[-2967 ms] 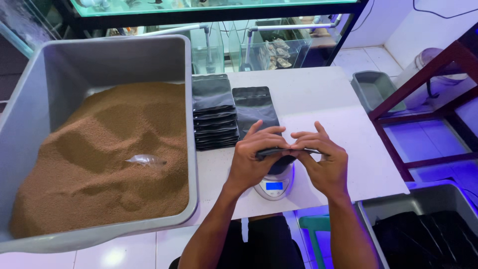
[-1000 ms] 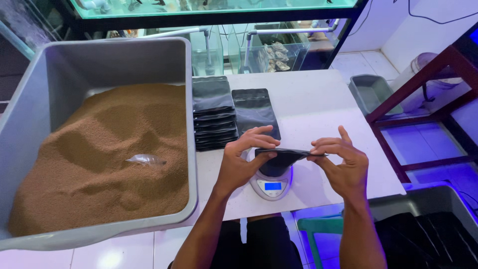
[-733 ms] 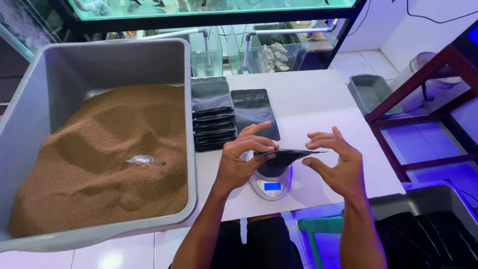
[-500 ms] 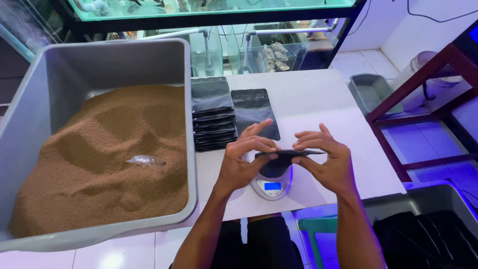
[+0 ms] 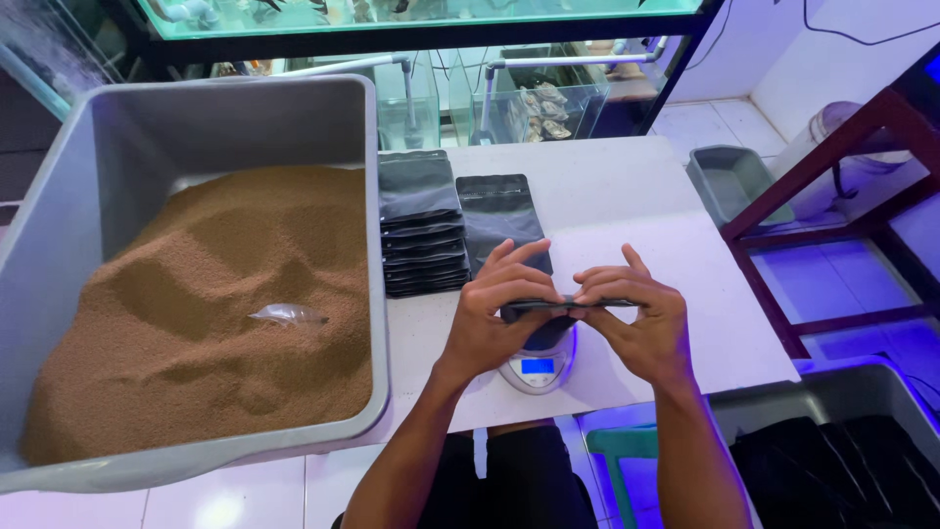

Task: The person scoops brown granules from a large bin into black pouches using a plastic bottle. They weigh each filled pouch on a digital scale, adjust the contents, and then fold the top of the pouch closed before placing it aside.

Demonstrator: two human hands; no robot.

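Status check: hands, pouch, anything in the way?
Left hand and right hand both pinch the black pouch along its top edge. Pouch sits over the scale. Nothing in the way.

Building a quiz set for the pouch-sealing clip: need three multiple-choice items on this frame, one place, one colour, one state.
1. Where is the small digital scale?
A. inside the grey tub
B. on the white table, under the hands
C. on the floor by the red frame

2. What colour are the stacked pouches beside the tub?
A. black
B. white
C. red

3. How is the black pouch over the scale held?
A. lying loose on the table
C. pinched along its top edge by both hands
B. held in one hand only

Answers:
1 B: the scale sits on the white table, just beneath the left hand and right hand.
2 A: the stack is black, next to the grey tub of brown granules.
3 C: fingers of both hands close on the pouch's top edge.
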